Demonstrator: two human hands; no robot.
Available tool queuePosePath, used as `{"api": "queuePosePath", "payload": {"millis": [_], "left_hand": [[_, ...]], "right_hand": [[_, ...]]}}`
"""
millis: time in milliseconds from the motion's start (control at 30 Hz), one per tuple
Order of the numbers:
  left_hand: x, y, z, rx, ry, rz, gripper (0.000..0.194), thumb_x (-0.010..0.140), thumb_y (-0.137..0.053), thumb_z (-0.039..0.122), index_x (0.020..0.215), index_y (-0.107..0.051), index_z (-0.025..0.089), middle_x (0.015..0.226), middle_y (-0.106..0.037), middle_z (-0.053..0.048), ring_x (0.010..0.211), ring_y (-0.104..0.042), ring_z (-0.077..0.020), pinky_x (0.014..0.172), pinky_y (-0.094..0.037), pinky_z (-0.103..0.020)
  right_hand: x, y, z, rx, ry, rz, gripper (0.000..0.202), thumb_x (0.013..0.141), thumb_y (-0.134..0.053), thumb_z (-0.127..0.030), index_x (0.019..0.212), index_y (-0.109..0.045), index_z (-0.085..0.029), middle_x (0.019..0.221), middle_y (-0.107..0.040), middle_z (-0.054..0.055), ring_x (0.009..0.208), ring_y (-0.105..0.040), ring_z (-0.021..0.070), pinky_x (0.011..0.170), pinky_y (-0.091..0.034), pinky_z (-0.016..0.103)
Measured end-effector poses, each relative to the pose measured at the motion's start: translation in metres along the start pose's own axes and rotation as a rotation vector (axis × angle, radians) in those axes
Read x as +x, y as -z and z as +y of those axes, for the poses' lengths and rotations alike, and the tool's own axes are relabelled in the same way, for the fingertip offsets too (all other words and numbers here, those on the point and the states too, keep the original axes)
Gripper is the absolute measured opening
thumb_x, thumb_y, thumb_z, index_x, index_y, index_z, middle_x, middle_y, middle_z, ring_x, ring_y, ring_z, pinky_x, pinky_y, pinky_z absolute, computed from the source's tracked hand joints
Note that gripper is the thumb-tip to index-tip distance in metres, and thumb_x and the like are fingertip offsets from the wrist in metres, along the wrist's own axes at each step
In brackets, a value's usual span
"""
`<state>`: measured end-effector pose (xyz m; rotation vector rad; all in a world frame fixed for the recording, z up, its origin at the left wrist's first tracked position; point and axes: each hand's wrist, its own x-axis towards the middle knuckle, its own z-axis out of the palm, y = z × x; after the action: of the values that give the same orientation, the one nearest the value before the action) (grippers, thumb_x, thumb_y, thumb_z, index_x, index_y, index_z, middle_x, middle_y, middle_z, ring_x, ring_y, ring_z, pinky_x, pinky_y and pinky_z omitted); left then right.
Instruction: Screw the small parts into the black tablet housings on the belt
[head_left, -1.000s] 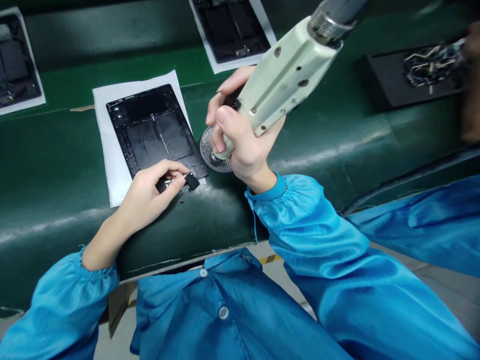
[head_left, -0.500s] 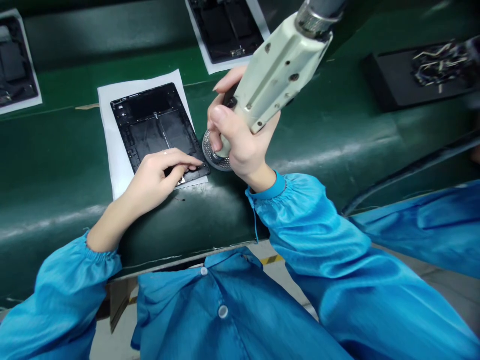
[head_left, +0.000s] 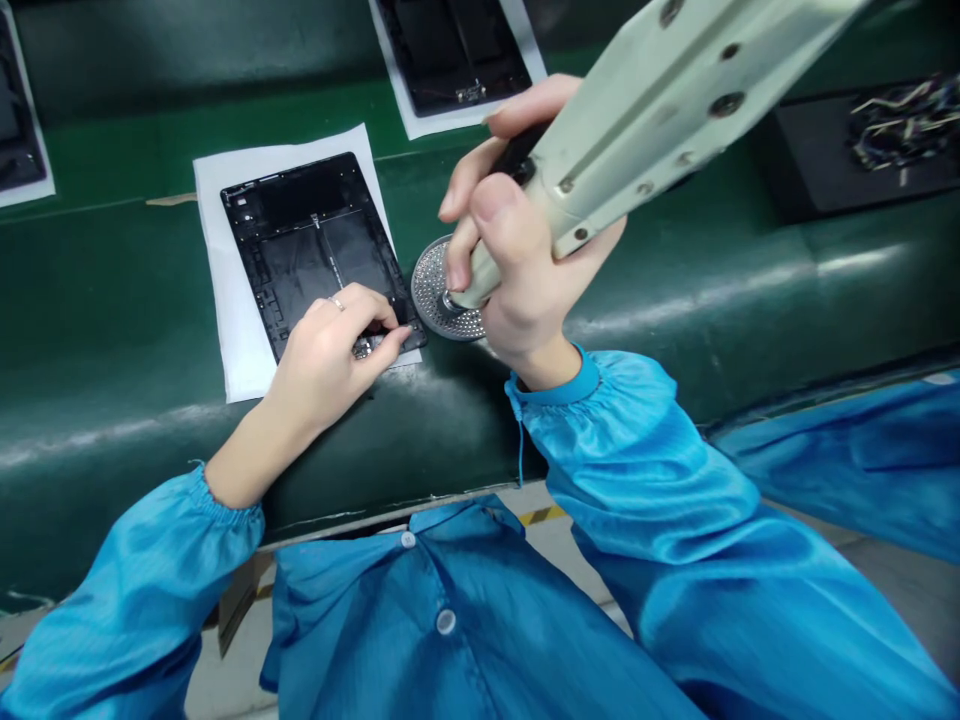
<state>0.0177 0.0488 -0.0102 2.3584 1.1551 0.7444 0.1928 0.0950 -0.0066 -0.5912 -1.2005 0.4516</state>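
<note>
A black tablet housing (head_left: pixel 300 260) lies face up on a white sheet (head_left: pixel 225 290), its inner parts exposed. Over its lower right corner rests my left hand (head_left: pixel 326 350), fingers curled in and thumb drawn close to them; whatever they pinch is hidden or too small to name. My right hand (head_left: pixel 525 270) is wrapped round a pale green electric screwdriver (head_left: pixel 637 130), which slants up to the right. The screwdriver's lower end meets a round dish (head_left: pixel 431 280) with a dotted metal surface, just right of the housing. My right fingers partly cover the dish.
Another tablet housing (head_left: pixel 465 60) lies on white paper at the back, and one more (head_left: pixel 15 130) at the left edge. A black tray (head_left: pixel 810 160) with tangled cables (head_left: pixel 900 130) stands at right. A co-worker's blue sleeve (head_left: pixel 862 450) shows at right.
The screwdriver has tilted further to the right and come closer to the camera, with my right hand moving slightly right. My left fingers have curled from nearly straight towards the thumb.
</note>
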Motion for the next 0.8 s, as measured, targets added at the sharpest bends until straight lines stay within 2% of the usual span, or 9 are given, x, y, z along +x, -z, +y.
{"api": "queuePosePath", "payload": {"millis": [233,400,500,600,700,800], "left_hand": [[0.0016,-0.0021,0.0009,-0.089,0.062,0.058,0.004,0.105,-0.074,0.019,0.105,-0.07,0.021,0.108,-0.082,-0.004,0.101,-0.078,-0.022,0.095,-0.056,-0.035],[0.0054,-0.006,0.0062,-0.174,0.155,0.078,0.015,0.103,-0.077,0.023,0.117,-0.077,0.02,0.112,-0.084,-0.003,0.097,-0.079,-0.0201,0.093,-0.058,-0.033],[0.0064,-0.0076,0.0075,-0.141,0.159,0.068,0.019,0.105,-0.073,0.026,0.122,-0.08,0.021,0.116,-0.085,-0.004,0.1,-0.079,-0.0219,0.096,-0.058,-0.036],[0.0059,-0.0072,0.007,-0.138,0.147,0.065,0.02,0.104,-0.068,0.022,0.118,-0.083,0.022,0.113,-0.086,-0.003,0.098,-0.08,-0.0221,0.096,-0.059,-0.037],[0.0046,-0.0069,0.0065,-0.137,0.141,0.052,0.018,0.103,-0.07,0.02,0.113,-0.085,0.021,0.108,-0.087,-0.003,0.096,-0.081,-0.0221,0.096,-0.059,-0.037],[0.0039,-0.0087,0.0065,-0.114,0.13,0.03,0.016,0.103,-0.072,0.021,0.111,-0.085,0.022,0.112,-0.087,-0.004,0.104,-0.081,-0.0242,0.099,-0.058,-0.039]], "right_hand": [[0.0028,0.0014,0.0018,0.057,0.042,-0.005,0.033,0.108,-0.068,-0.06,0.117,-0.07,-0.029,0.114,-0.064,0.003,0.066,-0.052,0.0081,0.042,-0.044,0.024],[0.0016,-0.0027,0.001,0.053,0.036,0.054,0.045,0.106,-0.065,-0.07,0.116,-0.068,-0.026,0.119,-0.064,0.003,0.067,-0.053,0.0071,0.04,-0.039,0.021],[0.0013,-0.004,-0.0019,0.07,0.028,0.051,0.046,0.105,-0.067,-0.07,0.115,-0.069,-0.025,0.118,-0.064,0.003,0.067,-0.054,0.0066,0.042,-0.041,0.021],[0.0009,-0.0029,-0.0037,0.093,0.014,0.043,0.045,0.104,-0.07,-0.069,0.113,-0.072,-0.025,0.116,-0.06,0.002,0.066,-0.051,0.0053,0.042,-0.038,0.02],[0.0,-0.0012,-0.0027,0.049,-0.006,0.032,0.05,0.104,-0.066,-0.075,0.115,-0.069,-0.026,0.109,-0.059,0.001,0.061,-0.046,0.0036,0.042,-0.035,0.019],[-0.0002,0.0005,-0.0016,0.029,-0.031,0.009,0.05,0.104,-0.063,-0.076,0.12,-0.066,-0.029,0.095,-0.059,-0.002,0.054,-0.043,0.0035,0.042,-0.036,0.02]]}}
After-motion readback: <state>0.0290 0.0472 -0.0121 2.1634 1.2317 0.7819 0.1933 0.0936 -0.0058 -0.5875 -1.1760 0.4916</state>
